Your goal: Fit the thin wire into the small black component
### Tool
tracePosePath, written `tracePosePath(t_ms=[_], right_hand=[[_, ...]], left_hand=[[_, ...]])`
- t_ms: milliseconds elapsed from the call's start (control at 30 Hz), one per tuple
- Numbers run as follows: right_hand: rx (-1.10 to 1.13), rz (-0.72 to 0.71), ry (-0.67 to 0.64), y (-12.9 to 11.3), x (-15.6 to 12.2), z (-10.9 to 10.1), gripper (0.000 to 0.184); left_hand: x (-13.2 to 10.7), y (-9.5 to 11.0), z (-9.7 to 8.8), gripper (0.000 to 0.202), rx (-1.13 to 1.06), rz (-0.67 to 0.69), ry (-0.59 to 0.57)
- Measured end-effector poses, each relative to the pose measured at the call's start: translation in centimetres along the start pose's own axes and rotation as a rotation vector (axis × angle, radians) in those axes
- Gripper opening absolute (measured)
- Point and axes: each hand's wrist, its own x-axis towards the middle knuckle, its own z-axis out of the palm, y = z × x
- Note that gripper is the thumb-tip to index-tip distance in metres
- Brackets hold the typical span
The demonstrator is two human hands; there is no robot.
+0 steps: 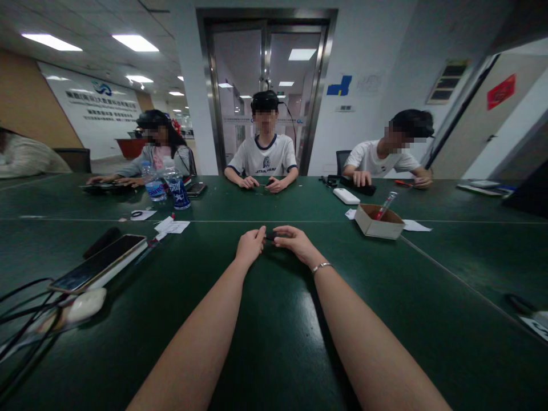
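Note:
Both my arms reach forward over the dark green table (274, 319). Between my hands is a small black object (270, 235), too small to name. My left hand (250, 246) is closed, its thumb and fingers pinched at the object's left end. From the other side, the curled fingers and thumb of my right hand (296, 244) grip the object's right end. A silver bracelet (322, 267) circles my right wrist. The fingers partly cover the object, so its full shape is hidden.
A phone (100, 262) and black cables (29, 308) lie at left, with two water bottles (177, 188) beyond. At right stand an open cardboard box (377, 227) and a white power bank (346, 196). Several people sit around the table; one person (265, 157) faces me.

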Motion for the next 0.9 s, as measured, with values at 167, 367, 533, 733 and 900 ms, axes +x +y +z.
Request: tracePosePath(t_ms=[167,367,533,733,900], right_hand=[[0.055,0.042,0.006,-0.3,0.0,0.2,0.032],[0.045,0.082,0.080,-0.5,0.2,0.6,0.020],[0.047,0.086,0.124,-0.4,0.3,0.7,0.018],[0.055,0.075,0.118,-0.5,0.1,0.7,0.022],[0.059,0.079,0.105,-0.4,0.1,0.7,0.024]], left_hand=[[0.1,-0.4,0.2,0.052,-0.038,0.021,0.000],[0.4,-1.1,0.4,0.041,-0.112,0.099,-0.021],[0.6,-1.1,0.5,0.020,-0.302,0.134,-0.063],[0.5,-0.9,0.6,0.020,-0.360,0.023,-0.074],[0.5,-0.8,0.6,0.017,-0.338,0.039,-0.035]])
